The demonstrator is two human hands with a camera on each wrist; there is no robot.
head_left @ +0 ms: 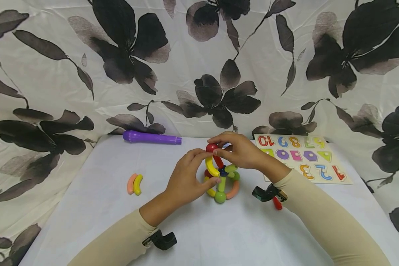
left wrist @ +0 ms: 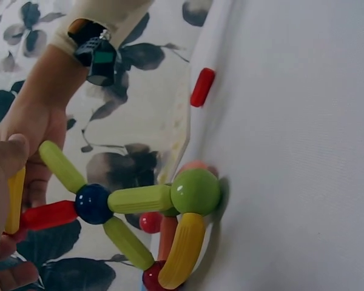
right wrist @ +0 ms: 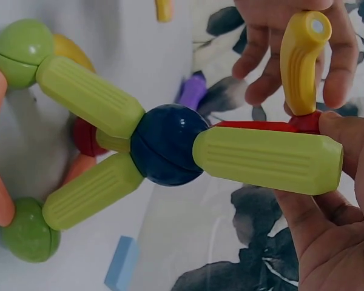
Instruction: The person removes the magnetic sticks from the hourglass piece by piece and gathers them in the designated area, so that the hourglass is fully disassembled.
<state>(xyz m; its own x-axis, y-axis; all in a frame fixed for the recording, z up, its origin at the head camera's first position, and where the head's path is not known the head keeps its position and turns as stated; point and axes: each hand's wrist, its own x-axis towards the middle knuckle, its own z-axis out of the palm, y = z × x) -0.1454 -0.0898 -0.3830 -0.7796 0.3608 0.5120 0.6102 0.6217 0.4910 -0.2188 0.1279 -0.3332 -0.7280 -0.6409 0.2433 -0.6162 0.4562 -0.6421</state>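
Observation:
My left hand (head_left: 187, 179) pinches a yellow curved magnetic rod (head_left: 212, 168), whose far end meets a red ball (head_left: 211, 147). The right hand (head_left: 241, 150) grips that ball with thumb and fingertips. From the ball, a red rod (left wrist: 48, 215) leads to a dark blue ball (right wrist: 170, 144) at the hub of a standing frame. Light green straight rods (right wrist: 267, 159) radiate from the hub, one with a free end beside the right hand. Green balls (head_left: 220, 197) and salmon curved rods (head_left: 233, 190) form the base. The yellow rod's other end shows a bare metal tip.
A salmon curved rod (head_left: 131, 183) and a yellow one (head_left: 137, 184) lie on the left of the white table (head_left: 96, 221). A purple toy microphone (head_left: 153, 138) lies at the back. Behind the right forearm is a number-and-shape board (head_left: 344, 181), with a red rod (head_left: 277, 203) nearer.

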